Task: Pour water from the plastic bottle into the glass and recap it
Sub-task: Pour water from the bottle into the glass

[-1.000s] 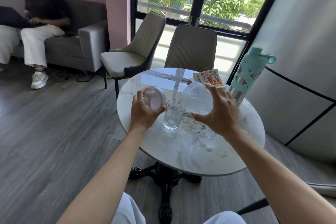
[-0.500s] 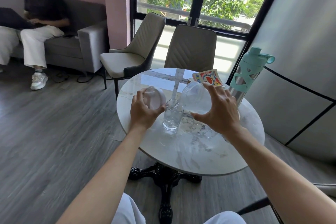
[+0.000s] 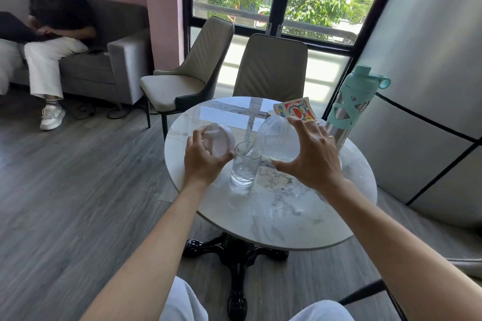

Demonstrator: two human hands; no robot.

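Note:
A clear drinking glass stands on the round marble table between my hands, with some water in its bottom. My right hand grips a wide clear plastic bottle, tilted left with its mouth over the glass rim, and a thin stream runs into the glass. My left hand holds the bottle's wide white cap just left of the glass, above the table.
A steel bottle with a teal lid and sleeve stands at the table's right edge, close behind my right hand. A colourful booklet lies at the far side. Two chairs stand beyond the table. A person sits on a sofa at far left.
The plastic bottle has tipped further toward the glass and water now streams in, so the glass holds a bit more. My left hand with the cap has stayed put.

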